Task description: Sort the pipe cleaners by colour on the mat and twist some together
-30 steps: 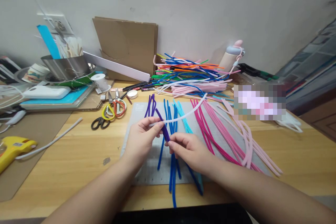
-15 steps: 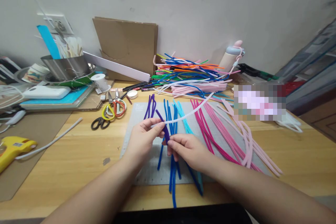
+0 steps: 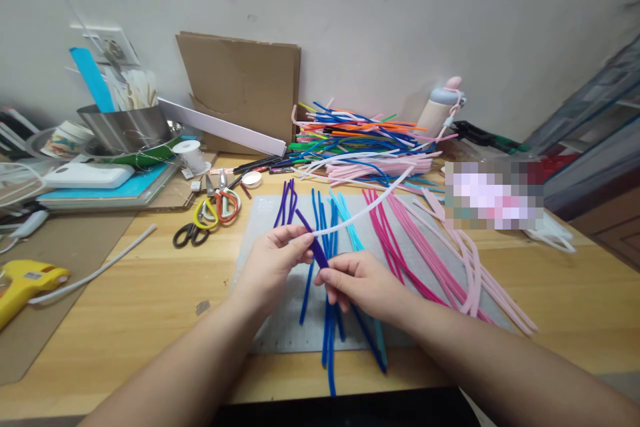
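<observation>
A white pipe cleaner point(image 3: 367, 219) and a dark purple pipe cleaner point(image 3: 319, 252) cross at the fingertips of my left hand point(image 3: 283, 260), which pinches them. The white one curves up and off to the right. My right hand point(image 3: 357, 283) is closed on the lower part of the purple one, its end hidden by the fingers. Beneath my hands, blue pipe cleaners point(image 3: 329, 340) lie on a grey cutting mat point(image 3: 285, 330). More purple pipe cleaners point(image 3: 286, 203) lie beyond my left hand, with light blue point(image 3: 350, 223), magenta point(image 3: 387, 237) and pink pipe cleaners point(image 3: 430, 253) to the right.
A mixed pile of pipe cleaners point(image 3: 365, 140) lies at the back before cardboard sheets point(image 3: 240, 90). Scissors point(image 3: 217, 207) rest left of the mat. A yellow glue gun point(image 3: 30, 283) lies far left. A bottle point(image 3: 437, 113) stands back right.
My right hand has moved slightly right and down along the purple pipe cleaner. The free end of the white pipe cleaner has shifted a little up and right.
</observation>
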The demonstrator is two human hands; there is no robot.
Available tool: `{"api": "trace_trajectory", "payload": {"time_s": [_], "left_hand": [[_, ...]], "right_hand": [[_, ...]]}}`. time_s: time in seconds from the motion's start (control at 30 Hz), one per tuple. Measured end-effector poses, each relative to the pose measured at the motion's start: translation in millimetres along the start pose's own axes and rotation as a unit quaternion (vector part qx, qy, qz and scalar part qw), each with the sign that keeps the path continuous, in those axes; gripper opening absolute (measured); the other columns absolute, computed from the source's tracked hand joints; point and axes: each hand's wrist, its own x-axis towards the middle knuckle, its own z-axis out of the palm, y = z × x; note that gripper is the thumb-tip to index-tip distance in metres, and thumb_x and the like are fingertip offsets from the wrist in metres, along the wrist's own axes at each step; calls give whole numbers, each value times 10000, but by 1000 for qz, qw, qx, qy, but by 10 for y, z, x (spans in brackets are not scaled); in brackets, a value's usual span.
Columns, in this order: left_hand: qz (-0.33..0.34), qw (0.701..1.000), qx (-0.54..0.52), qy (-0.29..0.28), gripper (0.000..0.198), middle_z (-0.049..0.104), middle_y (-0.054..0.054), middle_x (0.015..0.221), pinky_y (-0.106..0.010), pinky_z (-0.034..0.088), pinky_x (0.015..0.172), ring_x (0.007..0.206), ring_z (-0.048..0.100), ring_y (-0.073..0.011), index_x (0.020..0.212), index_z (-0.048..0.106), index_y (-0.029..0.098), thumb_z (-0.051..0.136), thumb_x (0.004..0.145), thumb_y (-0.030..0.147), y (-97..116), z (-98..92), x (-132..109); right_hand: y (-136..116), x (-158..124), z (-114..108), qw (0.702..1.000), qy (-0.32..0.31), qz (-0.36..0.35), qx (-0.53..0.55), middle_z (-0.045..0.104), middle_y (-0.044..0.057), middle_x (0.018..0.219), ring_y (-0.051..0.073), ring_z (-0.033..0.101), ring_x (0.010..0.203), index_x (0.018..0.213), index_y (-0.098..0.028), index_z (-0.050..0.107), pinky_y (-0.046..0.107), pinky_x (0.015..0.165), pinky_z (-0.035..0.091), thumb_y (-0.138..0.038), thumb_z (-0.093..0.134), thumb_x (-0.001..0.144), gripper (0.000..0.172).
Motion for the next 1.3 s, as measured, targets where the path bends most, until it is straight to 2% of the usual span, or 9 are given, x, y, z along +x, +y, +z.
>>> {"api": "trace_trajectory", "payload": {"time_s": [0.13,0.63,0.8,0.97,1.3], "left_hand": [[-60,996,-60,-37,251,645,12,635,-187,477,564,534,582,-68,792,651,138,800,594,177,-6,-6,-5],[-60,994,-48,-73,199,614,16,607,-167,473,544,539,566,-63,748,637,137,771,656,253,-2,7,-26],[-41,993,-33,-110,169,619,5,619,-195,480,524,519,555,-78,802,625,148,713,726,271,5,21,-46],[-48,993,-47,-93,254,656,-10,698,-207,483,502,508,558,-80,878,612,154,745,686,254,-3,32,-50],[-29,996,-22,-82,207,652,0,628,-180,483,510,499,576,-74,785,608,133,744,680,250,1,22,-41]], "right_hand": [[14,-2,-6,1000,-4,-2,17,559,-15,556,65,462,408,741,-140,609,197,424,347,-453,532,797,327],[-19,-20,-30,999,-25,1,30,546,-13,555,64,465,416,679,-142,574,198,412,320,-513,537,771,384],[-14,-14,-24,998,-37,1,41,538,-16,561,67,467,421,707,-142,577,200,414,320,-526,537,766,390],[-4,-14,-30,999,-32,-6,36,537,-14,556,60,468,422,647,-147,537,191,415,316,-517,532,770,389],[-3,-24,-36,999,-28,0,39,533,-13,558,66,462,431,682,-141,567,201,430,341,-564,547,744,428]]}}
